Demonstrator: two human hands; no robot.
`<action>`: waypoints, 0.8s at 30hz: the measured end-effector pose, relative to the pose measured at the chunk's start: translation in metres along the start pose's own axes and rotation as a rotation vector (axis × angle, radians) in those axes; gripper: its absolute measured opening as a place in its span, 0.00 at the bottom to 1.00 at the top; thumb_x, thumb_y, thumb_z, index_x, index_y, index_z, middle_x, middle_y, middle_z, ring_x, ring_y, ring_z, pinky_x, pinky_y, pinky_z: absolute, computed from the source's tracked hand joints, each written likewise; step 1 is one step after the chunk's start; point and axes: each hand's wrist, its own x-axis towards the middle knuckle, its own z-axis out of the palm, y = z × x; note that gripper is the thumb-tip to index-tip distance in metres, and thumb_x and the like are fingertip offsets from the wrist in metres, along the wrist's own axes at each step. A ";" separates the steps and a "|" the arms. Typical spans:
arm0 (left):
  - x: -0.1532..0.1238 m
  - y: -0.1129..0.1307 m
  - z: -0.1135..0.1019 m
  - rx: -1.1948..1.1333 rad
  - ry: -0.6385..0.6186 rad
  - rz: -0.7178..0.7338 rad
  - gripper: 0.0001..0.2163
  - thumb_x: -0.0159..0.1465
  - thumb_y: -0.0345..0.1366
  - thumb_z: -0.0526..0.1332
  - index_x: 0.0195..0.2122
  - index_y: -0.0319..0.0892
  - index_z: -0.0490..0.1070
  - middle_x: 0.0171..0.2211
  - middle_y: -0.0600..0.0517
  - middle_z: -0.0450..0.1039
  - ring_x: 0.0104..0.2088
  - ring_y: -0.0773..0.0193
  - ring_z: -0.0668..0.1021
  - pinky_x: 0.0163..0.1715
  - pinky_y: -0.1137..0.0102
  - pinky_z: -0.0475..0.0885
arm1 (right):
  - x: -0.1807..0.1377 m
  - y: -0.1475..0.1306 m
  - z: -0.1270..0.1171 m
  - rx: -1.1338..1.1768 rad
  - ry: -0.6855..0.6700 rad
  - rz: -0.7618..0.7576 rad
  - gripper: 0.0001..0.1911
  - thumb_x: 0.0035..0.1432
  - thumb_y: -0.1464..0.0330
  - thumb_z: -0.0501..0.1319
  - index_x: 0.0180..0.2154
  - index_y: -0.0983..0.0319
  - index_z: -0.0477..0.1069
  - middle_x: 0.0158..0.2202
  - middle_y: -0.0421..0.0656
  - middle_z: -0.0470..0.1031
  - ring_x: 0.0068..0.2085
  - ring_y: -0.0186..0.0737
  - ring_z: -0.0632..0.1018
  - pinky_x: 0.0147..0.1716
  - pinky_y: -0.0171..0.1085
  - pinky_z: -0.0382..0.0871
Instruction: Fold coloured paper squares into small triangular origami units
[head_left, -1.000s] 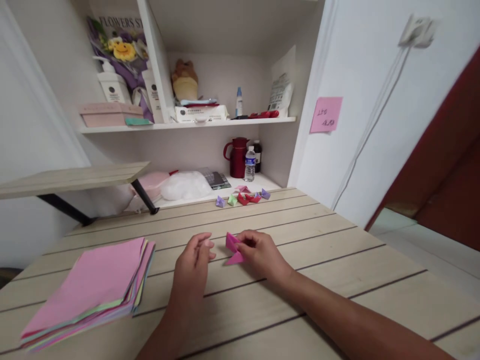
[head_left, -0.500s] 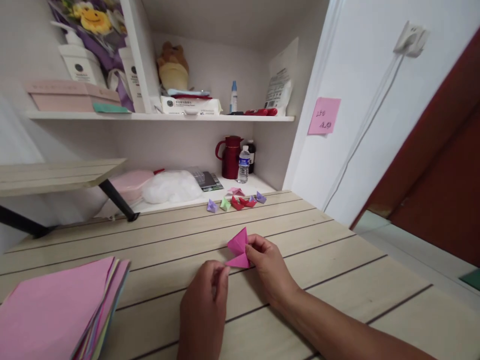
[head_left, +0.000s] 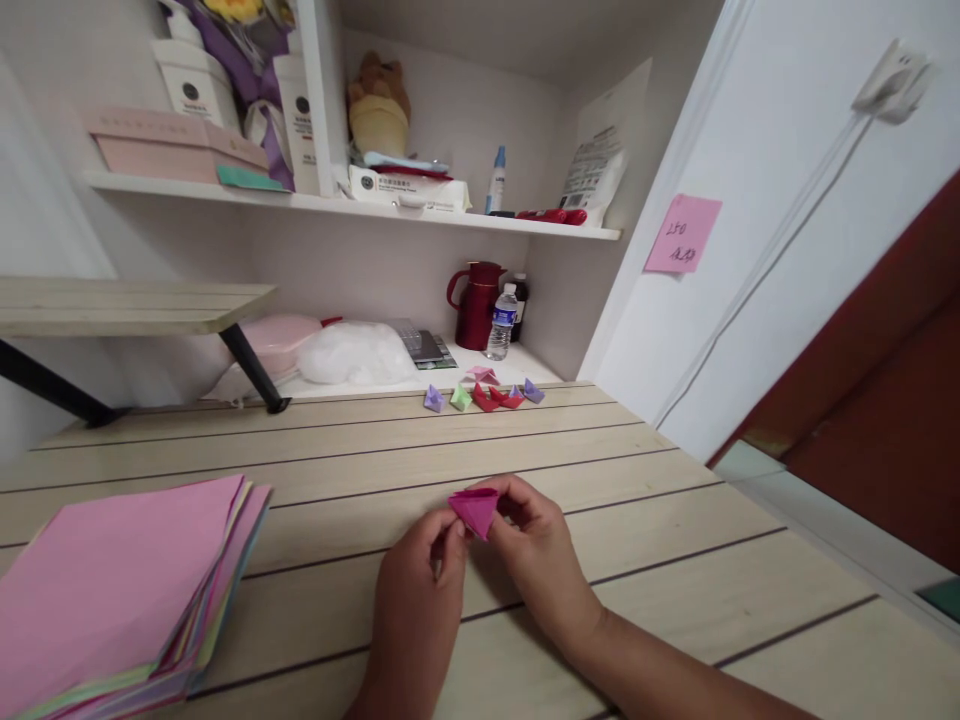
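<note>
A small folded piece of magenta paper (head_left: 475,512) is held just above the wooden table, its point facing down and its upper edge slightly parted. My left hand (head_left: 429,565) pinches its left corner between thumb and fingers. On the other side, my right hand (head_left: 536,540) grips the right edge, with the thumb in front and the fingers behind. Beyond my hands, a row of small folded paper boats lies near the table's far edge, among them a green one (head_left: 460,398), a red one (head_left: 484,398) and a purple one (head_left: 434,398).
A stack of coloured paper (head_left: 120,580) with a pink sheet on top lies at the left. A small raised wooden shelf (head_left: 135,305) stands behind it on black legs. At the back are a red jug (head_left: 476,308) and a water bottle (head_left: 502,322).
The magenta paper has gone from spread-out flaps to a compact, downward-pointing triangle. My left hand has moved in and taken hold of its left corner. The camera view has tilted and shifted slightly.
</note>
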 end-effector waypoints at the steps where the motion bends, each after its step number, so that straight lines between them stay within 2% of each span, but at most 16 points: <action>1: -0.002 0.001 0.000 -0.009 0.001 0.031 0.12 0.64 0.41 0.54 0.39 0.44 0.76 0.35 0.49 0.81 0.34 0.57 0.81 0.38 0.65 0.73 | 0.000 0.000 -0.001 -0.038 0.014 -0.025 0.05 0.51 0.72 0.62 0.32 0.61 0.76 0.31 0.41 0.78 0.34 0.41 0.76 0.36 0.37 0.69; 4: -0.007 0.001 0.003 -0.029 -0.039 0.141 0.15 0.64 0.42 0.54 0.46 0.43 0.74 0.44 0.45 0.80 0.44 0.56 0.80 0.47 0.63 0.72 | 0.002 0.001 -0.005 -0.095 0.043 -0.070 0.08 0.50 0.74 0.59 0.33 0.60 0.75 0.31 0.41 0.78 0.34 0.40 0.75 0.34 0.36 0.69; 8: -0.011 0.002 0.006 0.030 -0.111 0.174 0.17 0.64 0.47 0.57 0.47 0.42 0.72 0.44 0.44 0.79 0.44 0.54 0.79 0.46 0.61 0.72 | 0.001 -0.001 -0.008 -0.184 0.047 -0.135 0.07 0.52 0.75 0.59 0.31 0.60 0.75 0.30 0.40 0.75 0.33 0.40 0.74 0.31 0.35 0.67; 14: -0.009 0.003 0.003 0.115 -0.054 0.108 0.16 0.66 0.42 0.50 0.47 0.42 0.72 0.43 0.44 0.79 0.42 0.55 0.79 0.43 0.62 0.71 | -0.005 -0.007 -0.005 -0.251 -0.004 -0.248 0.10 0.54 0.76 0.58 0.34 0.59 0.77 0.31 0.40 0.77 0.35 0.39 0.77 0.35 0.35 0.70; 19: -0.009 0.006 -0.001 0.202 -0.063 -0.009 0.14 0.64 0.41 0.51 0.43 0.45 0.73 0.33 0.50 0.79 0.33 0.56 0.78 0.34 0.66 0.68 | -0.008 -0.010 -0.004 -0.194 -0.070 -0.184 0.13 0.56 0.76 0.57 0.38 0.60 0.78 0.35 0.41 0.80 0.36 0.39 0.79 0.37 0.35 0.72; 24: -0.007 0.013 0.000 0.370 -0.001 -0.121 0.10 0.62 0.37 0.54 0.40 0.47 0.74 0.28 0.53 0.78 0.29 0.61 0.77 0.29 0.70 0.62 | -0.006 -0.005 -0.005 -0.198 -0.104 -0.099 0.12 0.55 0.77 0.57 0.36 0.60 0.77 0.34 0.39 0.80 0.35 0.37 0.79 0.35 0.33 0.71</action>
